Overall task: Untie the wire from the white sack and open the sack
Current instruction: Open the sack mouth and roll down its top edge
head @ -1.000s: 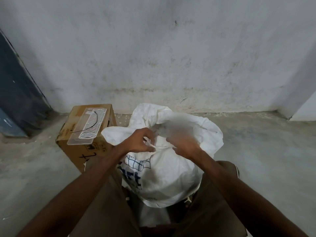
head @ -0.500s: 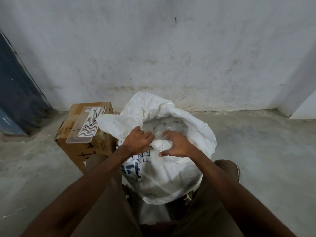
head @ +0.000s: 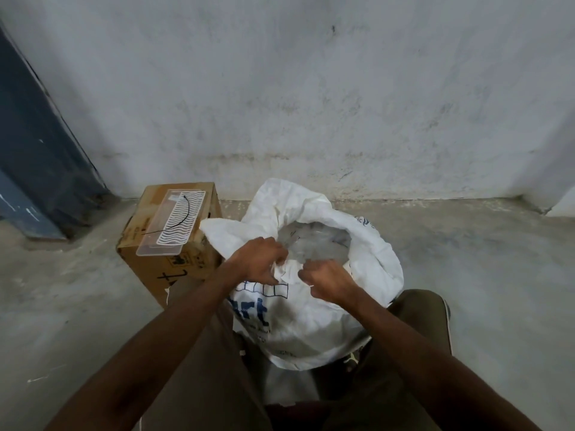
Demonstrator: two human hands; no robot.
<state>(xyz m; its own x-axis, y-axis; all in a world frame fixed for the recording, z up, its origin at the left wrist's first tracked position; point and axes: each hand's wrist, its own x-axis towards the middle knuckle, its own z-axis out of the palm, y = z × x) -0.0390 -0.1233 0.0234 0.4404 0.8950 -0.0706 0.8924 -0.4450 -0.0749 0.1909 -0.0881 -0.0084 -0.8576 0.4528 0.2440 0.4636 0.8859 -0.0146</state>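
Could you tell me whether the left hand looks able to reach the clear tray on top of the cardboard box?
Probably yes: the clear tray lies uncovered on the cardboard box, just left of the left hand, with nothing between them. The hand would first have to release the white sack.

- Concrete floor (head: 466,275), grey and dusty.
- White sack (head: 311,321) stands on it, under both gripping hands.
- Cardboard box (head: 161,262) sits left of the grip.

sack (head: 311,321) contents blurred, fingertips of both hands buried in cloth, forearms cut off at bottom edge
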